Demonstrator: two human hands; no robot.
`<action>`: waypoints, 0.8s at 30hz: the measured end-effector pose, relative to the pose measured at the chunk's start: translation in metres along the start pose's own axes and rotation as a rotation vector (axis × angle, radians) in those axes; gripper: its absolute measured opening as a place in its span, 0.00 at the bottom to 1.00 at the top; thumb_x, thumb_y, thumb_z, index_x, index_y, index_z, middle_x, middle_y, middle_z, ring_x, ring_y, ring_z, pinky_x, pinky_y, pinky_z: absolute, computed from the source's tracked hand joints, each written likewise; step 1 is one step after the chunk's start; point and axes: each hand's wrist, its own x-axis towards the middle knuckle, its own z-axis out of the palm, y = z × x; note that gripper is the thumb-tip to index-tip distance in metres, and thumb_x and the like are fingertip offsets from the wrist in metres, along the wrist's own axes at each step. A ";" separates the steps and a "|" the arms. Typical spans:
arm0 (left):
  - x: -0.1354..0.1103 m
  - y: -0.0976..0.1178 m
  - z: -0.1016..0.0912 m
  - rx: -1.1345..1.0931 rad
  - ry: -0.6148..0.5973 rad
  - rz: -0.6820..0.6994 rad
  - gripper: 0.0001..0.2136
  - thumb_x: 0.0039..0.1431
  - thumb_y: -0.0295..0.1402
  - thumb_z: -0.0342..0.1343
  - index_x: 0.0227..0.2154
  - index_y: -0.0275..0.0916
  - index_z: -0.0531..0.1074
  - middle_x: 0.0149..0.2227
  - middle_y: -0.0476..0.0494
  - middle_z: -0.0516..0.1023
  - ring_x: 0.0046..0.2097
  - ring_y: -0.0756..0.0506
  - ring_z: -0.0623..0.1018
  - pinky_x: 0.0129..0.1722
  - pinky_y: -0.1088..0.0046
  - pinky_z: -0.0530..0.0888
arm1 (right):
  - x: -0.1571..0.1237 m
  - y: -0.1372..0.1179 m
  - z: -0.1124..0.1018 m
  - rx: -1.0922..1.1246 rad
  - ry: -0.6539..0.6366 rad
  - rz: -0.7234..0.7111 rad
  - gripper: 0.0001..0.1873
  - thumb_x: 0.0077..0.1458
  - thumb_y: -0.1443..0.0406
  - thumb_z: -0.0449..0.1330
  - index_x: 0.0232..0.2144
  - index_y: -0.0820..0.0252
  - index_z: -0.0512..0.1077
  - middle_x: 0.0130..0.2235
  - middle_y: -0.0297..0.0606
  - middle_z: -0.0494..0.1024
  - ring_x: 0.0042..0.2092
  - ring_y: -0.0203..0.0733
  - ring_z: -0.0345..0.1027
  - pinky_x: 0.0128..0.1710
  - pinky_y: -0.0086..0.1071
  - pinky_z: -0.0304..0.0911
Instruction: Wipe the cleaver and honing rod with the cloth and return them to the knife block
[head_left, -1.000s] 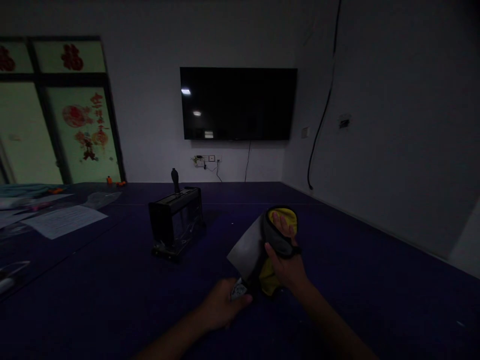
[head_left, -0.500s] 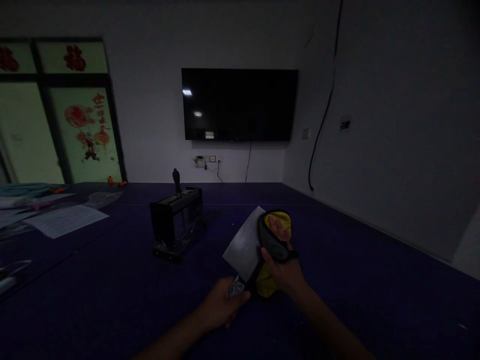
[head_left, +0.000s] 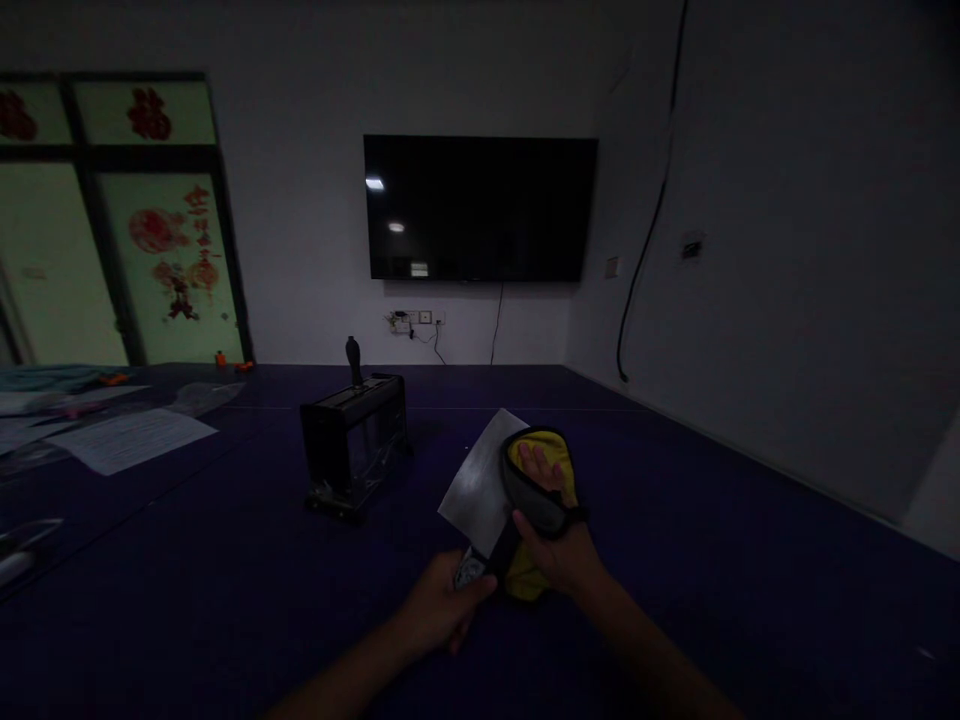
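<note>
My left hand is closed round the handle of a broad cleaver, whose flat steel blade points up and away over the dark blue table. My right hand presses a yellow and grey cloth against the blade's right side, with its fingers wrapped in the cloth. The cleaver's handle is mostly hidden inside my left fist.
A black knife block with one dark handle sticking out stands a little left of the cleaver. Papers and small items lie at the table's far left. A wall television and a window with red decorations are behind.
The cleaver and the cloth have shifted slightly left and toward me. My right hand has slid the cloth along the blade. My left hand keeps its grip.
</note>
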 end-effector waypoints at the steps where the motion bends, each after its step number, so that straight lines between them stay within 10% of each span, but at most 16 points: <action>1: 0.000 0.000 0.000 0.001 0.005 -0.003 0.25 0.44 0.59 0.53 0.28 0.39 0.60 0.10 0.60 0.62 0.10 0.54 0.60 0.09 0.80 0.53 | 0.000 -0.001 0.000 0.012 -0.003 -0.006 0.33 0.60 0.58 0.47 0.64 0.56 0.40 0.63 0.40 0.55 0.64 0.46 0.42 0.62 0.50 0.47; 24: 0.004 -0.006 -0.001 -0.018 0.005 0.006 0.25 0.47 0.57 0.51 0.27 0.35 0.66 0.09 0.58 0.62 0.09 0.54 0.60 0.09 0.80 0.53 | -0.004 -0.038 -0.008 0.128 -0.287 -0.282 0.35 0.58 0.56 0.48 0.64 0.58 0.42 0.63 0.40 0.55 0.63 0.46 0.47 0.63 0.45 0.45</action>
